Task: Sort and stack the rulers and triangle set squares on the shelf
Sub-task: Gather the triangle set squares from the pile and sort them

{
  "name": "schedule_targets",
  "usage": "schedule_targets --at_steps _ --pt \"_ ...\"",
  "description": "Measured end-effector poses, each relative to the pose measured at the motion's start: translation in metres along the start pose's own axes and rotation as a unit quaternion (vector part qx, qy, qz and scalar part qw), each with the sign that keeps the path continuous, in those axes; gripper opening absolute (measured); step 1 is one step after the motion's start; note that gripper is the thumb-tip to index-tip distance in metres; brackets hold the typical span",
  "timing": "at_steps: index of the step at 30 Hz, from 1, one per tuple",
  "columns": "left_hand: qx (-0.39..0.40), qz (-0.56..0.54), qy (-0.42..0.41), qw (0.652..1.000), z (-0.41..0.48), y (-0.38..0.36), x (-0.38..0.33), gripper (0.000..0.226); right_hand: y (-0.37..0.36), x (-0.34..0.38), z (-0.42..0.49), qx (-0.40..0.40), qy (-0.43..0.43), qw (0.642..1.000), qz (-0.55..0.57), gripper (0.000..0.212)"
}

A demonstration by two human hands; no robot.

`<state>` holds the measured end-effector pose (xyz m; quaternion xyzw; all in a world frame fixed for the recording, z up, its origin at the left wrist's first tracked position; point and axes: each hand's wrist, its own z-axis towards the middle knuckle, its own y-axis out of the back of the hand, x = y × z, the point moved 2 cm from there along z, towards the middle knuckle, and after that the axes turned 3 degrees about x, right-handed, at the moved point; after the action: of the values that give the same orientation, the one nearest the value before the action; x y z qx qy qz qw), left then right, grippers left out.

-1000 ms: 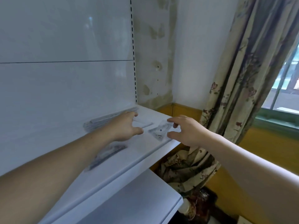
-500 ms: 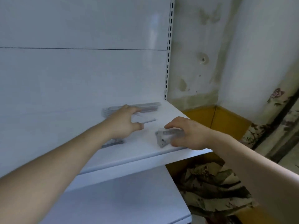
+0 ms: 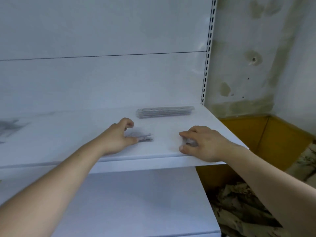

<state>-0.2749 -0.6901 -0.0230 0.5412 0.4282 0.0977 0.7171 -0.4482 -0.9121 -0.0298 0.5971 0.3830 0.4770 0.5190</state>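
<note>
White shelf (image 3: 164, 152) holds 1 stack of rulers (image 3: 165, 112)

Neat stack of clear rulers (image 3: 165, 112) lying flat at the back of the white shelf (image 3: 165, 130), long side running along the back panel, close to the right end. Nearer the front there's a bunch of clear pieces (image 3: 144, 137), fanned out a bit with the tips pointing right, and the left hand (image 3: 118, 135) grips its left end. It's too blurry to call them rulers or set squares. Off to the right, by the front edge, a small clear piece (image 3: 189, 142) lies mostly hidden under the right hand (image 3: 205, 142) and its curled fingers.
</note>
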Motion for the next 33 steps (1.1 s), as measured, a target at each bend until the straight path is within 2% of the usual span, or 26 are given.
schedule_targets --at_steps 8,14,20,28,33 --pt "0.028 0.015 0.029 0.999 0.003 -0.004 0.011 0.05 -0.007 -0.002 -0.002 -0.055 0.009 0.998 -0.001 0.05" --pt "-0.016 -0.008 0.004 1.0 0.002 -0.005 0.009 0.046 -0.008 -0.001 -0.002 -0.047 0.013 0.999 -0.008 0.052" --pt "-0.02 -0.001 0.011 1.0 -0.015 0.002 0.012 0.057 0.004 0.013 0.012 0.01 0.022 0.999 -0.022 0.064" --pt "-0.008 0.103 0.026 0.994 -0.051 0.041 0.066 0.056 0.014 0.125 0.074 0.038 0.081 0.994 -0.062 0.067" --pt "-0.024 0.125 0.061 0.99 -0.086 0.093 0.138 0.055 0.001 0.228 0.126 0.05 0.108 0.991 -0.067 0.068"
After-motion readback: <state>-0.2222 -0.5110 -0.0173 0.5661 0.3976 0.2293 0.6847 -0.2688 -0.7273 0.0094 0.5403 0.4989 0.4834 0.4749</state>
